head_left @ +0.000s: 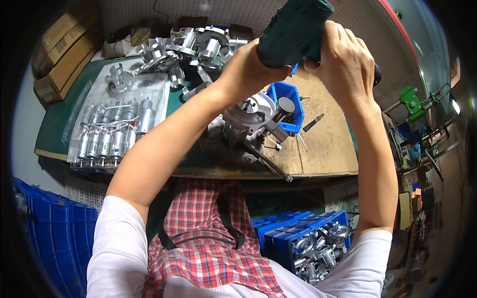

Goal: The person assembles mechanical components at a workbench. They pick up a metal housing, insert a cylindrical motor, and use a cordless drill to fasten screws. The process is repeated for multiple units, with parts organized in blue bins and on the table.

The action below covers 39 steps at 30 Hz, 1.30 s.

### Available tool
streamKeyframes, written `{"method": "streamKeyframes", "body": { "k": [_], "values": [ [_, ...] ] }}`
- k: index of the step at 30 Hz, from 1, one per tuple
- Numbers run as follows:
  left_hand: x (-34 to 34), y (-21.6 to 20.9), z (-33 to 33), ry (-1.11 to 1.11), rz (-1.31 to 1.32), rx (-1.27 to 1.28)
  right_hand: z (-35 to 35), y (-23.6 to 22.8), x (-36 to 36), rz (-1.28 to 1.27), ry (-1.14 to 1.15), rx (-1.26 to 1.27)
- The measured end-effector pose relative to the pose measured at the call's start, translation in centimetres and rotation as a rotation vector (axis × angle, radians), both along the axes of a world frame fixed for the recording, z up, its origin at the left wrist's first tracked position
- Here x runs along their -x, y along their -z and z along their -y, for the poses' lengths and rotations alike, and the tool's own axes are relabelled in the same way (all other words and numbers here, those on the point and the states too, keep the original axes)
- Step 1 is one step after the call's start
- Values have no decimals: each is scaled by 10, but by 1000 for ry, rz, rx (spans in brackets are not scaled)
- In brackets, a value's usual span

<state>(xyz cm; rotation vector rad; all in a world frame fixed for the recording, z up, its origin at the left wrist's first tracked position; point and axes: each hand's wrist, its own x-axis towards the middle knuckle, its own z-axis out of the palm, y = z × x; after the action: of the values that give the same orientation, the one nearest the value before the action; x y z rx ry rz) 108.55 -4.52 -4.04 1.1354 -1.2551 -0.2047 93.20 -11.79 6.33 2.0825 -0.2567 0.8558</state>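
High over the bench, a dark green cordless drill [295, 35] is held up in both hands. My right hand [348, 62] is wrapped around its grip, and a black end shows beyond my wrist. My left hand [253, 67] is closed on the body's left side; its fingers are partly hidden. The drill's tip cannot be made out. Below my hands, a silver metal housing [248, 111] sits on a round clamping fixture [218, 141] with a dark lever handle [268, 161] toward me. A blue bin [299, 107] holding small dark screws stands right beside it.
Clear plastic trays [74, 131] with several small motors [117, 141] lie on the left. Silver castings [186, 47] are piled behind, near cardboard boxes [62, 74]. A black-handled tool [314, 122] rests on the board. A blue crate [278, 238] of castings stands below the bench.
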Motion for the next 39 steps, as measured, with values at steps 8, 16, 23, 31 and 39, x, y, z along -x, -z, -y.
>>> {"method": "streamKeyframes", "body": {
  "k": [8, 16, 23, 31, 39],
  "values": [
    [12, 1, 5, -136, 22, 173, 39, 2, -8, -36, -276, -186],
    [22, -45, -8, -51, 19, 188, 12, -35, 0, 120, -372, -270],
    [23, -6, 13, 29, -13, 95, 43, -1, 6, 38, -271, -182],
    [20, 0, 17, 110, -25, 42, 40, 3, 10, 17, -232, -237],
    [6, -13, -5, 254, 15, -156, 15, -8, 11, 24, -149, 56]
  ]
}}
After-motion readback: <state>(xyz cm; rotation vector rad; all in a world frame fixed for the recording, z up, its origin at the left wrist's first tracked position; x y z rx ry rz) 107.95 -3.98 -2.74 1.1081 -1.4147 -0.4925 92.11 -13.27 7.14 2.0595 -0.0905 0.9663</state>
